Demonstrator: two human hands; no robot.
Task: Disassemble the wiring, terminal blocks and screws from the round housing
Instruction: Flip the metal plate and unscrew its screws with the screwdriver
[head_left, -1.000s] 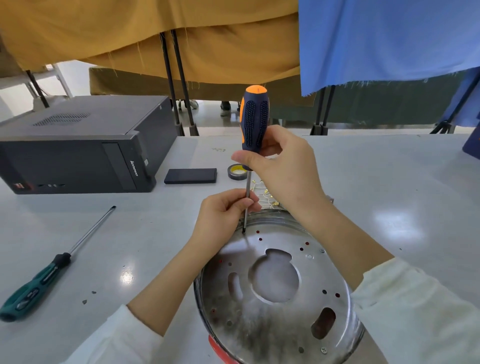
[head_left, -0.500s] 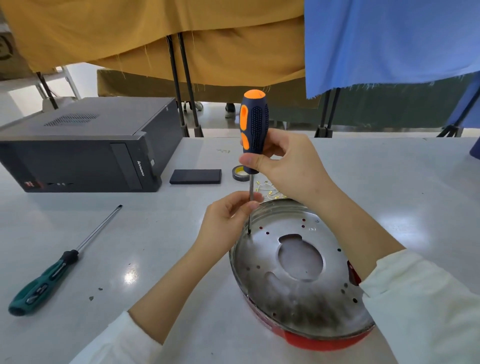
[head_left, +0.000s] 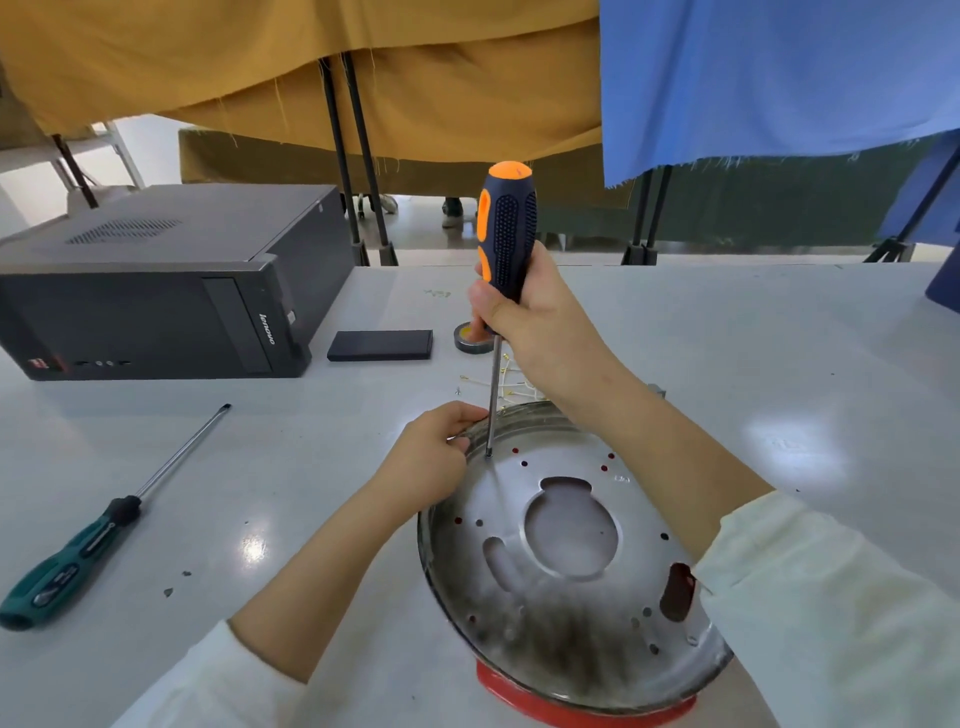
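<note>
The left hand (head_left: 431, 457) had slid from the shaft to the housing (head_left: 566, 561) rim, curled there, likely to steady it. The right hand (head_left: 540, 322) gripped the screwdriver (head_left: 506, 234) upright, tip in a hole near the rim. The housing sat at the desk's (head_left: 779, 364) near edge.

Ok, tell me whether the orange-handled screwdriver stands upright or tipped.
Upright: the orange-handled screwdriver stands nearly vertical in the right hand, tip on the round housing.

single head-worn wide-angle view, looking forward and down, close over the desk (head_left: 727, 364), curtains (head_left: 415, 78) hanging beyond its far edge
</note>
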